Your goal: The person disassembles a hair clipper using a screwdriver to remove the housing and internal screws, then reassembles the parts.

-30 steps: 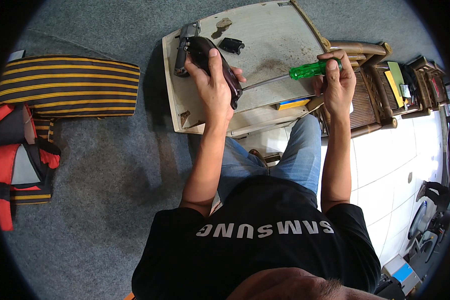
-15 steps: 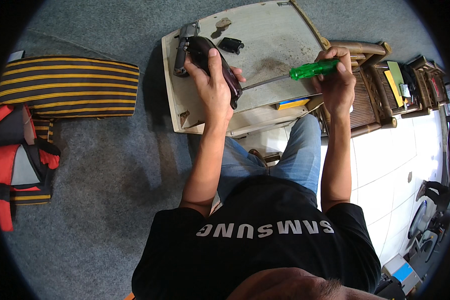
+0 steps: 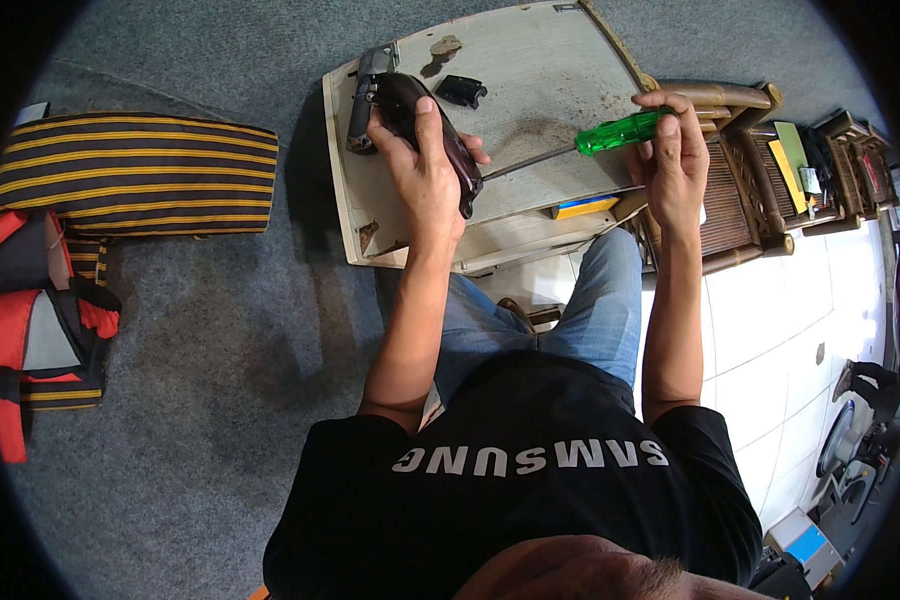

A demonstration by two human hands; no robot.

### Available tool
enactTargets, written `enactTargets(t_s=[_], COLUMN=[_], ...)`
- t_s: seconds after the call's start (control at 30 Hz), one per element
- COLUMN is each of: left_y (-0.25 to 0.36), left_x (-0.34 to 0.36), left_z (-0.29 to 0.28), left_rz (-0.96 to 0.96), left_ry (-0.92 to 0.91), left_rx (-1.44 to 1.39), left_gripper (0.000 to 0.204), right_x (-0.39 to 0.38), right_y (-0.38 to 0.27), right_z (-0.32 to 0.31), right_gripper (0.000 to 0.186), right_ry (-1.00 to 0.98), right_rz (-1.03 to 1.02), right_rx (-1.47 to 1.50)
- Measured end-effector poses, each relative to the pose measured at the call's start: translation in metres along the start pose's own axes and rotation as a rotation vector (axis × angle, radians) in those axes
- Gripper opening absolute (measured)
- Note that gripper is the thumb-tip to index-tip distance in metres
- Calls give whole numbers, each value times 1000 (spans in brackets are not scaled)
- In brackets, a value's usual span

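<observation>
My left hand [image 3: 428, 165] is wrapped round a dark maroon, rounded hair clipper [image 3: 406, 98] with a small hook at its near end. A screwdriver with a clear green handle [image 3: 616, 133] slants across from the right, and its shaft meets the clipper close to the hook. The exact seat of the tip is too small to make out. My right hand [image 3: 679, 170] pinches the end of the green handle between thumb and fingers. Beside the clipper's far end lies a grey and black device [image 3: 365, 115]. A small black plastic piece [image 3: 462, 91] rests on the tabletop.
Under my hands stands a pale, stained wooden table [image 3: 530, 60] with an open shelf holding a yellow and blue box [image 3: 585, 207]. Bamboo furniture [image 3: 735, 190] adjoins it on the right. A striped cushion [image 3: 140, 175] and red-black cloth [image 3: 30, 320] are at the left.
My right-hand fingers have shifted and loosened a little round the handle's end, and the handle has turned slightly and moved left. The left hand and clipper stay in place.
</observation>
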State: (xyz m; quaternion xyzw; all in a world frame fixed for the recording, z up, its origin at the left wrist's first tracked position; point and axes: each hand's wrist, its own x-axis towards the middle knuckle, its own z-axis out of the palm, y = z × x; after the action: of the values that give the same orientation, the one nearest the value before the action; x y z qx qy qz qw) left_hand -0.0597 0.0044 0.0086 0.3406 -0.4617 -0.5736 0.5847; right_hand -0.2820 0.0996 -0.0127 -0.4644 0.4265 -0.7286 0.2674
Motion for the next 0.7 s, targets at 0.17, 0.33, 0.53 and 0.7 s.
enactTargets(t_s=[0.17, 0.33, 0.53, 0.7], left_y=[-2, -2, 1, 1], left_x=[1, 1, -1, -1], left_z=[-3, -2, 2, 1], left_rz=[-15, -13, 10, -5], left_ry=[-11, -20, 13, 9], left_rx=[2, -4, -8, 0], left_gripper=[58, 59, 42, 42], right_x=[1, -2, 2, 2], right_y=[-5, 6, -5, -6], right_z=[9, -1, 1, 2], right_gripper=[38, 32, 49, 53], right_ry=[29, 13, -94, -24], right_rz=[-51, -80, 1, 28], right_rx=[-44, 17, 336, 187])
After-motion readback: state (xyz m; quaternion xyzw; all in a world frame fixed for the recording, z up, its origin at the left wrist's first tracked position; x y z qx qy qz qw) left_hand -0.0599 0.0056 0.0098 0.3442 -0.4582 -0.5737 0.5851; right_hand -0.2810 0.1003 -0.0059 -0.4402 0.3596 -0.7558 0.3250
